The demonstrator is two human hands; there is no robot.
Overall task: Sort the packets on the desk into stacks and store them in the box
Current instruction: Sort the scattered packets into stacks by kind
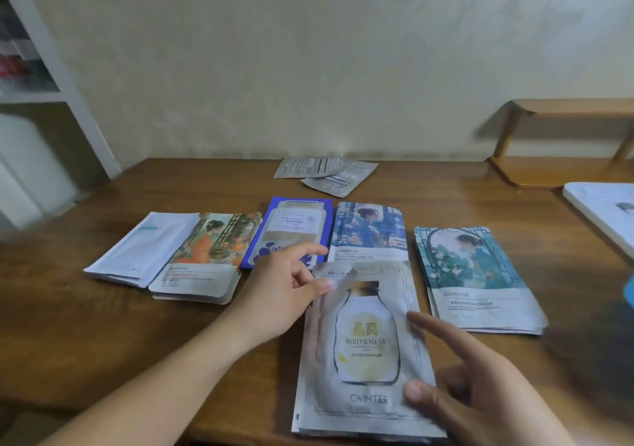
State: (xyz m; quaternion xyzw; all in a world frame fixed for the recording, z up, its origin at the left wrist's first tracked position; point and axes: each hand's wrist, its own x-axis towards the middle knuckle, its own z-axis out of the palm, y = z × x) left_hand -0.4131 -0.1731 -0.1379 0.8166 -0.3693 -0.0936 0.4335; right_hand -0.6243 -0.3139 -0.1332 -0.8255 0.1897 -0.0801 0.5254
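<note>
- The wooden desk [103,325] filled my view, with packets laid out in a row across it.
- Nearest me lay the stack of bird's-nest packets [367,353], bottle picture up, at the desk's front edge.
- Behind it I saw a teal stack [480,281], a blue-garden stack [370,233], a dark blue stack [291,226], an orange stack [206,257] and a white stack [144,246].
- Two grey packets [326,173] sat apart by the wall.
- My left hand [284,294] pinched the top packet's upper left corner.
- My right hand [473,387] gripped its lower right edge, thumb on top, forefinger stretched out.
</note>
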